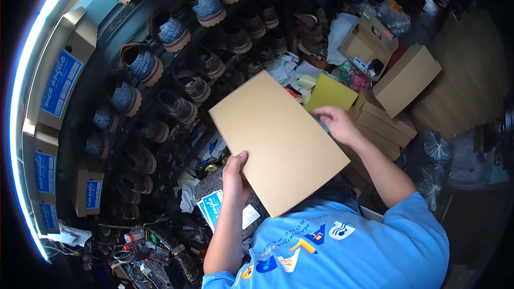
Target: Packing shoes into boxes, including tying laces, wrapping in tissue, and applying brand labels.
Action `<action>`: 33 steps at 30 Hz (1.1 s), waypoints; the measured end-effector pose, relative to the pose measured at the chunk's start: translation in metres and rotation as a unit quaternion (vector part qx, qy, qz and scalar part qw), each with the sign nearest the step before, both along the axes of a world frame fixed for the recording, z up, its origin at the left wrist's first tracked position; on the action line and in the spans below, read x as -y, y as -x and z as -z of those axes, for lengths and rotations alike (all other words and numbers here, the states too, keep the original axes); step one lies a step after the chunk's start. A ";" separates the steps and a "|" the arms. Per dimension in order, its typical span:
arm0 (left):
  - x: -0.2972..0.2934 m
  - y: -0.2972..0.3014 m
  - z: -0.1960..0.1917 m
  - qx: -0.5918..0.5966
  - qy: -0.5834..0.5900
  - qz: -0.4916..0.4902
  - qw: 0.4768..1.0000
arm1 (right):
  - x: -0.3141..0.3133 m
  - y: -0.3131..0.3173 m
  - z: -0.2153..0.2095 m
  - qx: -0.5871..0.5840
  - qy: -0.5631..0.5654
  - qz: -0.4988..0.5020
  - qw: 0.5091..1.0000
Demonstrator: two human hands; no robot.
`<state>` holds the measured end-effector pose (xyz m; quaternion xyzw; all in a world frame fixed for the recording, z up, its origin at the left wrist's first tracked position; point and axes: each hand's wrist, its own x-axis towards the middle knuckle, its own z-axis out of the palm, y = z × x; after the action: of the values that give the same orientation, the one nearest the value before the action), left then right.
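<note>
i see a flat tan cardboard sheet [278, 142], possibly a box lid, held up in front of the blue shirt [342, 246], and i take that sheet as my landmark. its long axis runs from the upper left, over the shoe rack [176, 75], down to the lower right toward the shirt. the left hand [234, 174] pinches the sheet's lower left edge, thumb on the near face, the other fingers hidden behind the board. the right hand [337, 123] sits at the sheet's right edge, near the upper corner, fingers curled over it; i cannot tell whether it grips the sheet or only touches the yellow sheet [329, 93] just beyond that edge. so the left hand is the sure hold, and the board lies up and to the right of it.

beyond the sheet's right edge stand stacked brown shoe boxes [396, 96]. below its lower left edge lies a dark box with a blue label [222, 203], partly covered by the left forearm. the sheet hides whatever lies directly under it, and the clutter past its upper right edge is too small to make out.
</note>
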<state>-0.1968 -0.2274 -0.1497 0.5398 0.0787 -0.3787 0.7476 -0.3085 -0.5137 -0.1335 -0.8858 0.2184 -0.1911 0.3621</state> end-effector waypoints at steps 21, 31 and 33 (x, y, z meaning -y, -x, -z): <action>-0.149 -0.005 -0.185 0.646 0.059 -0.307 0.696 | 0.015 0.010 -0.056 0.260 -0.477 0.024 0.839; -0.150 -0.043 -0.087 0.780 -0.378 0.092 0.491 | 0.091 0.056 -0.196 -0.042 0.600 -0.114 0.790; -0.157 -0.046 -0.077 0.777 -0.425 0.109 0.451 | 0.086 0.044 -0.216 -0.066 0.613 -0.152 0.772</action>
<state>-0.1509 -0.0706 -0.0725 0.8642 -0.4433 0.2006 0.1280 -0.3524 -0.5993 0.0826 -0.9519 -0.0589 -0.1685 -0.2489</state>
